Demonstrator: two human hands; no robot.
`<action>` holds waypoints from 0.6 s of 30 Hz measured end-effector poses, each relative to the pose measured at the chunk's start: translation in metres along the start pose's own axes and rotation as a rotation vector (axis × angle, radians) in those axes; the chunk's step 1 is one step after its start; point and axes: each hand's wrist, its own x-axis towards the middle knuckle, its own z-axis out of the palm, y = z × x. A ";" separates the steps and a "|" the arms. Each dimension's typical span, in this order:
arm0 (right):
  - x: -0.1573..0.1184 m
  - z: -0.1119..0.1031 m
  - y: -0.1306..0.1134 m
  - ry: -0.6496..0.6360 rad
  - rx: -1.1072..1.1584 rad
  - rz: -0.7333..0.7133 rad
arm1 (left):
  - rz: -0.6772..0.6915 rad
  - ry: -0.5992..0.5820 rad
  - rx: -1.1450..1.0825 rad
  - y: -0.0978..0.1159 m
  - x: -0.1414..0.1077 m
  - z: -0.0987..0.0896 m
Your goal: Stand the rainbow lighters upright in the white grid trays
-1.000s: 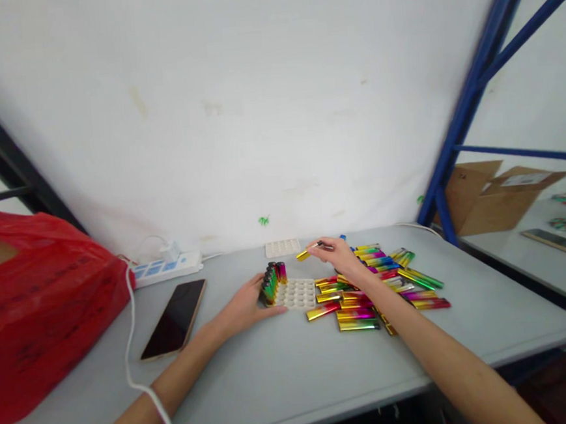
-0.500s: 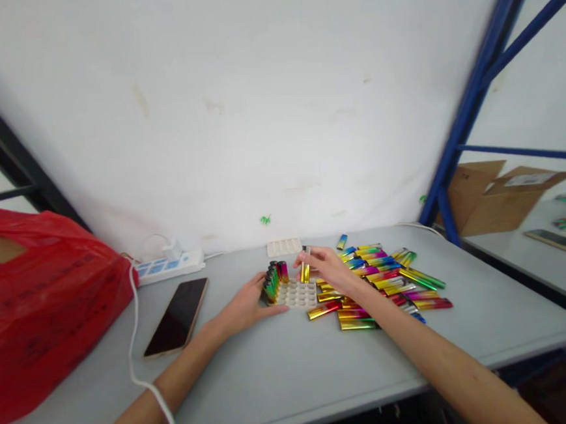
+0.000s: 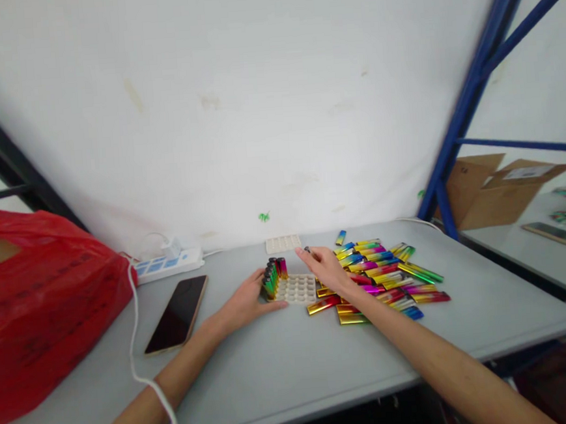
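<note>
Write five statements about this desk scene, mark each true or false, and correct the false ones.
1. The phone lies left of the near tray. True.
2. The standing lighters fill every hole of the near tray. False: they stand at its left and back, and many holes are empty.
3. The far tray lies close to the wall. True.
4. The left hand rests on the phone. False: it is at the near tray's left side.
5. The red bag is right of the loose lighters. False: it is far to their left.
</note>
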 end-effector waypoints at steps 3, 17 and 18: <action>-0.001 0.001 -0.003 0.033 -0.112 0.019 | 0.000 0.005 0.008 0.000 0.000 0.000; -0.007 -0.006 -0.010 -0.162 -0.237 -0.253 | -0.014 -0.006 -0.014 0.002 -0.001 0.000; -0.007 -0.007 -0.011 -0.175 -0.272 -0.291 | -0.019 -0.008 -0.016 0.002 -0.001 0.000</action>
